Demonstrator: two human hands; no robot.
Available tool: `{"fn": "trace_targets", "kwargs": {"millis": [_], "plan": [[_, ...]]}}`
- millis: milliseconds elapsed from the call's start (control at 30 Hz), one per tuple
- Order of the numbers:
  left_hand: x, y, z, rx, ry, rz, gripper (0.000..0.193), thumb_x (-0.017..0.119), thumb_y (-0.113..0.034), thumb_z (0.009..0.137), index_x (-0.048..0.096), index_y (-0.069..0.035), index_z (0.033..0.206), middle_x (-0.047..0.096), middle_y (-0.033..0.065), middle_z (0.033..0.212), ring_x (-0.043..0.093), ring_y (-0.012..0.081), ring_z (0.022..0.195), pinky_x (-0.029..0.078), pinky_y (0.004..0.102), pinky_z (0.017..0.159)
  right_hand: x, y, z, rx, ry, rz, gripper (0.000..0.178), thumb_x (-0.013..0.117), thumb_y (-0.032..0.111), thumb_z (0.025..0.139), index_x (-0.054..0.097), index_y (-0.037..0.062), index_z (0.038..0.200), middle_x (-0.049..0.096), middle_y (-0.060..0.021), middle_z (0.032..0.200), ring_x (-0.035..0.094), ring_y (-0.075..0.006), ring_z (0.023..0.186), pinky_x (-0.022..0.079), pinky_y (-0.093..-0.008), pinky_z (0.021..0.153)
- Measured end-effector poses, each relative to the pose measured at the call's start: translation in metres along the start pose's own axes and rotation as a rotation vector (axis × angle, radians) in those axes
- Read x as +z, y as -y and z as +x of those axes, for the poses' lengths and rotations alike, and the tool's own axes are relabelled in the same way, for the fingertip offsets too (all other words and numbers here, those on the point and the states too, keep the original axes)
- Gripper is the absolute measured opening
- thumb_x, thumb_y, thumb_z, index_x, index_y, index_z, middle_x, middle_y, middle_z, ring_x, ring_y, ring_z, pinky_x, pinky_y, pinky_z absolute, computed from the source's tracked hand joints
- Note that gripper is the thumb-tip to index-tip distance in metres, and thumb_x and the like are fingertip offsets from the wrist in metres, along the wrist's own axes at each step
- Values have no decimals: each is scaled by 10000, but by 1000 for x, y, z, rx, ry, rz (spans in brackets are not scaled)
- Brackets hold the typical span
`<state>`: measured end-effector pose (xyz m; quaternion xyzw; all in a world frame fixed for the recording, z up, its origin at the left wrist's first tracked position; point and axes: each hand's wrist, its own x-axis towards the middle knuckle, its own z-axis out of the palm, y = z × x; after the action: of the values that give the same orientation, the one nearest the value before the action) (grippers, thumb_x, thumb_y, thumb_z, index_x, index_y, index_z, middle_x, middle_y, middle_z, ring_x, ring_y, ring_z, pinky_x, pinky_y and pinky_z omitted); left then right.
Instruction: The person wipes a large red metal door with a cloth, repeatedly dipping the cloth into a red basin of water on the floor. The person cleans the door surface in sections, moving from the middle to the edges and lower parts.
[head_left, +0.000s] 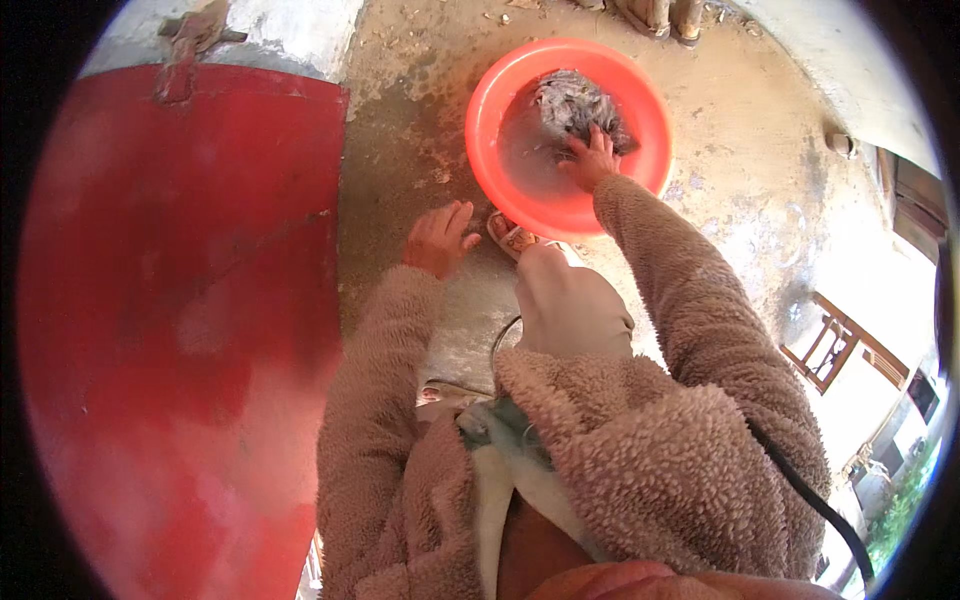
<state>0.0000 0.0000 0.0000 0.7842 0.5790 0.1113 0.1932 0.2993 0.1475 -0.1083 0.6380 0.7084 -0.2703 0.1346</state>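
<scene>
Position: one view, from a camera worn on the person's head.
Direction: looks steeply down the person's own front to the concrete ground (pixel 745 150).
Nearness: fleece sleeves and knee fill the lower middle, close up; the red basin (pixel 500 150) lies farther ahead, near the top.
Lens: wide fisheye, with a dark round rim; the red door (pixel 180 330) at left bends.
Overlap: none to tell.

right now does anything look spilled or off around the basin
Nothing is tipped. The red basin sits level, the right hand pressing a grey wet cloth in its water. The concrete ground beside it is darkly damp. The left hand hangs free.
</scene>
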Motion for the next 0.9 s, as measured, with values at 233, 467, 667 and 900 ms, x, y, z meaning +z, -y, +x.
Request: {"fn": "trace_targets", "kwargs": {"millis": [233, 467, 667, 900], "plan": [[17, 7, 11, -817, -123, -967, 471, 680, -321, 870, 542, -34, 1218, 602, 131, 1144, 615, 289, 1017, 546, 398, 791, 36, -35, 57, -101, 79, 104, 303, 584, 269, 890, 622, 190, 1179, 644, -197, 1070, 630, -364, 985, 495, -451, 861], [-13, 82, 67, -1200, -727, -1972, 592, 580, -471, 910, 470, -8, 1262, 541, 185, 1216, 567, 359, 1092, 549, 459, 827, -160, 14, -47, -591, -450, 228, 170, 556, 111, 921, 636, 56, 1061, 655, -134, 996, 633, -312, 905, 498, -375, 812], [-56, 90, 123, -1080, -594, -1900, 707, 549, -563, 890, 395, -22, 1318, 512, 242, 1239, 530, 395, 1137, 511, 499, 870, -200, 37, -104, -416, -418, 859, 195, 532, 95, 939, 619, 16, 1094, 649, -146, 958, 636, -209, 854, 494, -316, 778], [-63, 51, 128, -1170, -563, -1638, 921, 500, -637, 884, 181, -3, 1470, 404, 288, 1366, 469, 424, 1229, 484, 504, 960, -229, 60, -123, -626, -865, 947, 194, 449, 79, 999, 566, -24, 1115, 623, -94, 1024, 575, -145, 953, 472, -312, 883]]}}
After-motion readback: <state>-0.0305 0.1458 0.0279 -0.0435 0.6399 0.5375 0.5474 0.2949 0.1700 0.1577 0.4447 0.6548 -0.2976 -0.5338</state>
